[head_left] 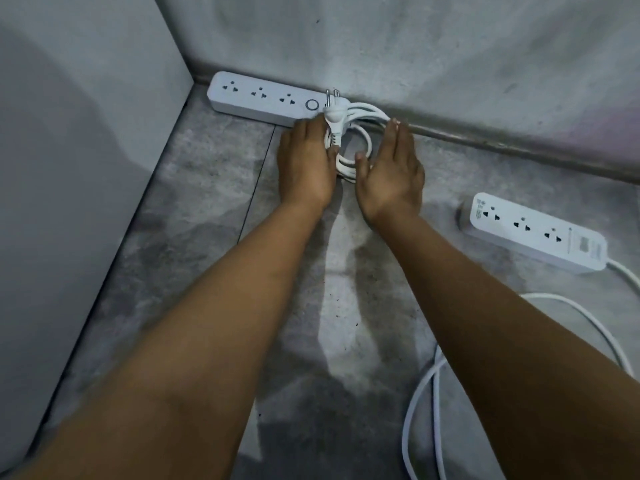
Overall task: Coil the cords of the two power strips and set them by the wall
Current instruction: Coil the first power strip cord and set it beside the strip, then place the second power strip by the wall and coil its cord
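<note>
white power strip [258, 98] tight against the wall [415, 46] in the left corner, coiled cord [367, 110] with upturned plug [333, 114] at its right end, left hand [304, 164] flat on the coil, right hand [391, 171] straight-fingered beside it, second power strip [533, 230] well apart rightward on the floor [207, 209], loose cord [595, 323] trailing

Two power strips: first strip [263, 98] beyond the left hand [304, 164], second strip [533, 232] right of the right hand [391, 174]. Two cords: coiled cord [363, 114], loose cord [588, 317]. One plug [334, 114].
</note>
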A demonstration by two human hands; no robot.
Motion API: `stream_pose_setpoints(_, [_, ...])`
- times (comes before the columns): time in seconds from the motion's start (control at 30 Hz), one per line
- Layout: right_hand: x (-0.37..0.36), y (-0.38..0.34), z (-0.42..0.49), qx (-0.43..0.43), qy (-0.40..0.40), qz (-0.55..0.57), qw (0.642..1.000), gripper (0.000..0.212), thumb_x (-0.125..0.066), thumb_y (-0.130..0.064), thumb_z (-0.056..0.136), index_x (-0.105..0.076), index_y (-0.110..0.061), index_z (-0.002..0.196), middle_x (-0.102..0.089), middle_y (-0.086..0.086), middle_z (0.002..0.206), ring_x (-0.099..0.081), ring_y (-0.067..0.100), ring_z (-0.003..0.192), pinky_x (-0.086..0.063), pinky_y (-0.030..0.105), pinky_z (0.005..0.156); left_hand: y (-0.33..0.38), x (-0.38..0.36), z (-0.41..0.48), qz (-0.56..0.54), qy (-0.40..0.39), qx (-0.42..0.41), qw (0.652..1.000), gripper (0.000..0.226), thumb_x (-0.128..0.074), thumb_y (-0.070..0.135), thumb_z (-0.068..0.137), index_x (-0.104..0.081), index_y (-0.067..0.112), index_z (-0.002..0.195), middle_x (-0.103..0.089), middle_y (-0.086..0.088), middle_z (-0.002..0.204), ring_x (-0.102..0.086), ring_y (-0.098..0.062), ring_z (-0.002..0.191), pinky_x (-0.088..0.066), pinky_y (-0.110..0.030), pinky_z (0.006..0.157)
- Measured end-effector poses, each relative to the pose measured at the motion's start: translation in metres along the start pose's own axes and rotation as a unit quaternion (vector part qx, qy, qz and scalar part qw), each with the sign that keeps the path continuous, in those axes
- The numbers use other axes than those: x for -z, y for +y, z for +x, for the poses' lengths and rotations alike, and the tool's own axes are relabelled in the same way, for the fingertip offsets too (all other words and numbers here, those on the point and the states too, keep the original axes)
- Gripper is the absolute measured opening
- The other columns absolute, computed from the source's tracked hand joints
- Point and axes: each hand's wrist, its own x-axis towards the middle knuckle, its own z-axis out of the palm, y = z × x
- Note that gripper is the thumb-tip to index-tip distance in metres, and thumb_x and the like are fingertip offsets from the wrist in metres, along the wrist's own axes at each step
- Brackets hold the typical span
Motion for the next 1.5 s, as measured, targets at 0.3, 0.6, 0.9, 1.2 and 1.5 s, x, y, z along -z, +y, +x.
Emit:
stream_pose_setpoints(0.3, [-0.014, 0.02, -0.004, 0.047, -0.046, -0.071, 0.995, 0.066, -0.015, -0.048, 0.102, 0.003, -0.015, 0.156, 0.01, 0.003, 0.164, 0.007, 0.016, 0.151, 0.004, 0.036, 0.123, 0.002, -0.017, -0.018, 0.156, -0.083, -0.144, 0.974, 0.066, -0.029, 0.026, 0.1, 0.005, 0.01, 0.154, 0.011, -0.008, 0.163, 0.01, -0.021, 0.15, 0.005, -0.037, 0.122])
stream_pose_setpoints(0.6, [-0.009, 0.035, 0.002, 0.081, -0.072, -0.108, 0.988, 0.06, -0.015, -0.041, 0.104, 0.004, -0.018, 0.156, 0.012, 0.0, 0.164, 0.009, 0.016, 0.151, 0.006, 0.038, 0.122, -0.004, -0.009, 0.0, 0.268, -0.126, -0.205, 0.933, 0.062, -0.014, 0.035, 0.1, 0.005, 0.01, 0.154, 0.012, -0.008, 0.163, 0.01, -0.023, 0.15, 0.001, -0.045, 0.121])
stream_pose_setpoints(0.9, [0.024, 0.066, -0.03, 0.082, -0.054, -0.112, 0.989, 0.06, -0.022, -0.037, 0.104, -0.004, -0.014, 0.156, -0.001, 0.006, 0.165, 0.001, 0.021, 0.152, 0.001, 0.039, 0.123, 0.017, 0.008, -0.017, 0.294, -0.152, -0.194, 0.924, 0.061, -0.013, 0.041, 0.103, 0.009, 0.015, 0.154, 0.017, -0.002, 0.162, 0.016, -0.023, 0.149, 0.009, -0.047, 0.12])
stream_pose_setpoints(1.2, [0.083, 0.106, -0.104, 0.032, -0.027, -0.127, 0.991, 0.062, -0.025, -0.04, 0.104, -0.008, -0.011, 0.156, -0.007, 0.008, 0.164, -0.004, 0.023, 0.152, -0.003, 0.041, 0.123, 0.079, 0.018, -0.093, 0.247, -0.203, -0.208, 0.924, 0.062, -0.017, 0.043, 0.103, -0.002, 0.012, 0.155, 0.007, -0.005, 0.164, 0.011, -0.021, 0.15, 0.008, -0.045, 0.121])
stream_pose_setpoints(1.5, [0.131, 0.189, -0.188, -0.056, -0.062, -0.158, 0.984, 0.064, -0.029, -0.04, 0.103, -0.008, -0.012, 0.156, -0.008, 0.007, 0.164, -0.006, 0.022, 0.152, -0.006, 0.041, 0.123, 0.138, 0.016, -0.166, 0.205, -0.29, -0.199, 0.914, 0.063, -0.017, 0.045, 0.103, -0.002, 0.012, 0.155, 0.005, -0.009, 0.163, 0.007, -0.023, 0.151, 0.005, -0.044, 0.121])
